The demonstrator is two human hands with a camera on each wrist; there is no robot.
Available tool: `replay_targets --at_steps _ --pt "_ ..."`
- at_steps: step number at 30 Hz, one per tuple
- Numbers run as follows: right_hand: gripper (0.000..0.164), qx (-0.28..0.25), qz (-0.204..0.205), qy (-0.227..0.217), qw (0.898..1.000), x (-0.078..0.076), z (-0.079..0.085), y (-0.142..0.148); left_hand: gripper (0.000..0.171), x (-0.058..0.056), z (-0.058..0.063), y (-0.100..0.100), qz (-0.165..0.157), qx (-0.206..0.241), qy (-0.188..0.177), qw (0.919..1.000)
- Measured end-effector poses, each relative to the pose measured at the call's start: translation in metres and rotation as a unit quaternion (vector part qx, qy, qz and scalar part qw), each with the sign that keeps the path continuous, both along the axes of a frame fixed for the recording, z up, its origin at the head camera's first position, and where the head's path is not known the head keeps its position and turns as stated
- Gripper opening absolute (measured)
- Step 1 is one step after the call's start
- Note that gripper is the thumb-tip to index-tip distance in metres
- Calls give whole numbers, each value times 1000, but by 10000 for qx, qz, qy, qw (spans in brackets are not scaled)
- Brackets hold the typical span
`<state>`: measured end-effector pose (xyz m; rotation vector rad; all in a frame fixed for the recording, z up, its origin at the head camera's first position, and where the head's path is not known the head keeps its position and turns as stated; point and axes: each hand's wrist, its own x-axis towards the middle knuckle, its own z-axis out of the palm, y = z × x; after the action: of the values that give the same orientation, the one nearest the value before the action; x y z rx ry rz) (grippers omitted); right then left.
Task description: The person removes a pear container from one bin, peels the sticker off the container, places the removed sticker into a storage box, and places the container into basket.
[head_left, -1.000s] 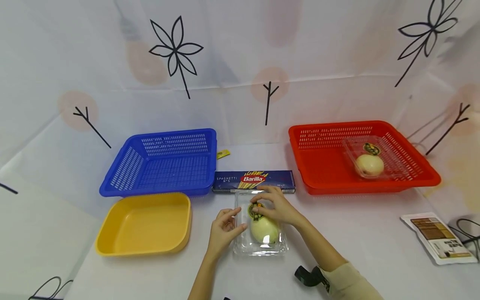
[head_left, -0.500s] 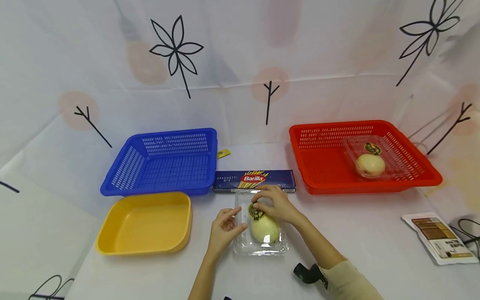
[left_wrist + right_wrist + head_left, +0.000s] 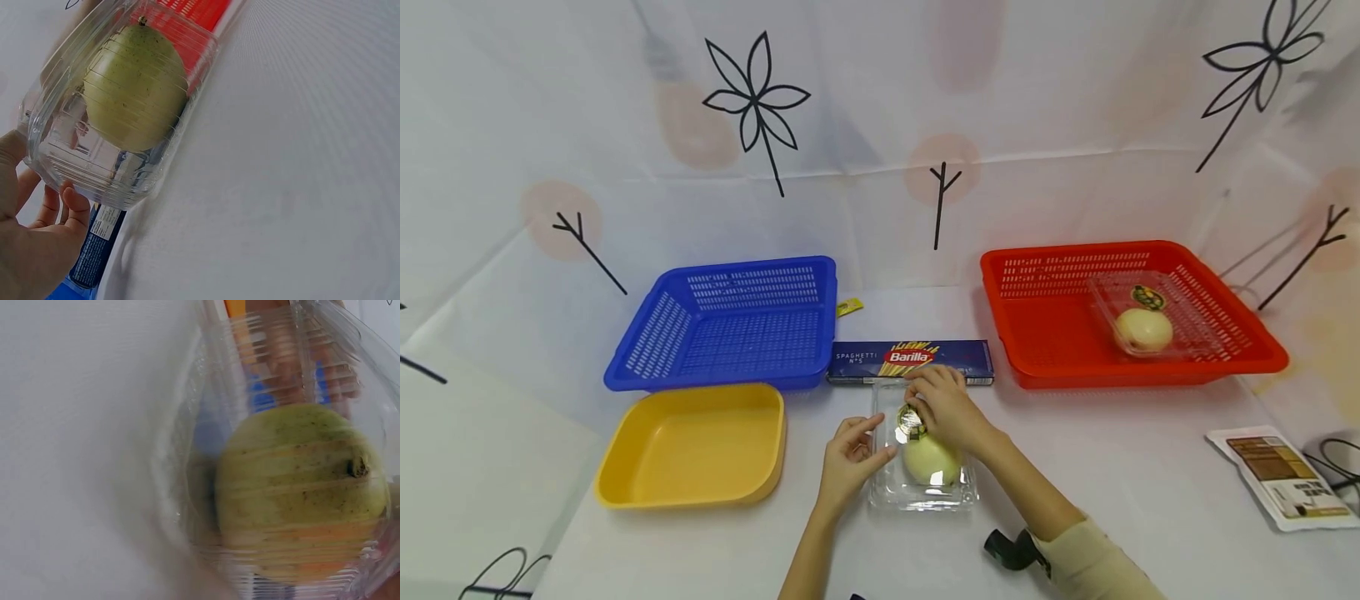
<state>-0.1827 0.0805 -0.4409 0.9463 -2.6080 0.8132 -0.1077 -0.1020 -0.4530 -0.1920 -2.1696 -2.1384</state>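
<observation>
A clear plastic clamshell box (image 3: 886, 496) lies before me, with a round, pale yellow-green fruit (image 3: 929, 463) inside. Its lid carries a round dark-and-yellow label (image 3: 912, 422). At the box's left edge is my left hand (image 3: 841, 468), thumb and index apart and reaching over the side; in the left wrist view one digit meets the rim and the others lie loosely bent. My right hand (image 3: 949, 407) is bent over the far right part of the lid, beside the label; whether it pinches anything I cannot tell. The fruit (image 3: 300, 494) fills much of the right wrist view.
Behind the box lies a blue Barilla spaghetti box (image 3: 868, 358). A blue basket (image 3: 625, 375) and yellow tub (image 3: 655, 493) stand left. A red basket (image 3: 1037, 373) at right holds another boxed fruit (image 3: 1144, 331). Further out are a pouch (image 3: 1285, 479) and a small yellow packet (image 3: 850, 307).
My right hand has shifted slightly away from me and off the label, its fingers drawing closer together. The left hand and the box have stayed in place.
</observation>
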Motion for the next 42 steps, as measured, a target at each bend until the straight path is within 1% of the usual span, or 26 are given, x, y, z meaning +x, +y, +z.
replay_targets --at_steps 3,5,6,8,11,13,16,19,23,25,32,37,42 --pt "3 -179 113 272 9994 0 -2 1 48 0 0 0 -17 -5 23 10000" --pt "3 -309 199 322 9988 -1 -4 2 48 0 0 0 -11 2 25 10000" --pt "2 -427 263 284 9983 -2 -4 3 48 0 0 0 -12 8 25 10000" --pt "5 -576 358 56 9977 -3 -2 5 47 0 0 0 6 -3 7 10000" --pt "14 -642 496 -282 9963 -4 2 8 47 -1 0 0 35 -30 -12 10000" --pt "15 -632 538 -384 9958 -4 3 10 47 -1 0 0 37 -57 -12 10000" --pt "8 -695 572 -319 9954 -5 2 11 46 -1 -1 0 47 -29 -14 10000" --pt "2 -716 550 -154 9958 -5 0 10 46 -1 -1 0 55 9 -19 10000" --pt "6 -624 578 108 9963 -5 -1 7 47 -1 -1 0 28 31 27 10000" --pt "8 -615 609 171 9961 -5 -1 7 47 -1 -1 0 12 42 47 10000" --pt "6 -629 737 191 9951 -4 -3 8 47 -1 0 0 2 75 26 10000" --pt "12 -680 800 257 9941 -4 -2 8 46 -1 0 0 -3 92 9 10000" --pt "13 -639 846 228 9941 -4 -1 8 46 -1 0 0 5 21 12 10000"
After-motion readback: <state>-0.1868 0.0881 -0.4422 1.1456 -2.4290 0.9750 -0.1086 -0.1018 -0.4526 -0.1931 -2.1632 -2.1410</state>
